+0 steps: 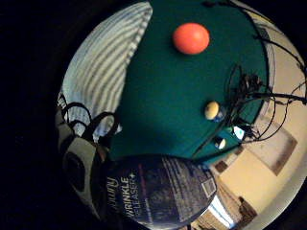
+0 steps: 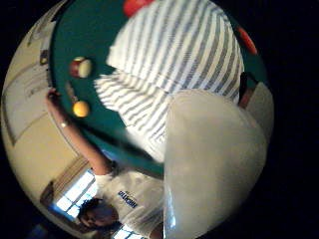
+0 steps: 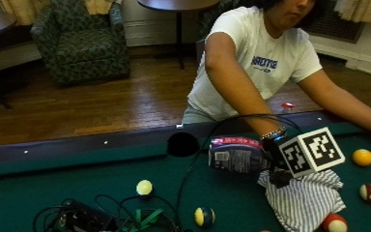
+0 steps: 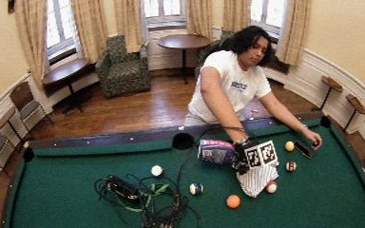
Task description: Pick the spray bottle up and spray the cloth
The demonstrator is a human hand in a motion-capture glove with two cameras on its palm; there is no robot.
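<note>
Gripping the dark-labelled spray bottle [image 3: 235, 153] sideways, the gloved right hand [image 3: 274, 151] holds it above the striped cloth [image 3: 306, 199] near the pool table's [image 3: 76, 179] rail.

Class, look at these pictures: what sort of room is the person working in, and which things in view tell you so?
Probably a games room or lounge. The work surface is a green pool table with a corner pocket and billiard balls, such as an orange ball. Behind it stand an armchair and curtained windows.
</note>
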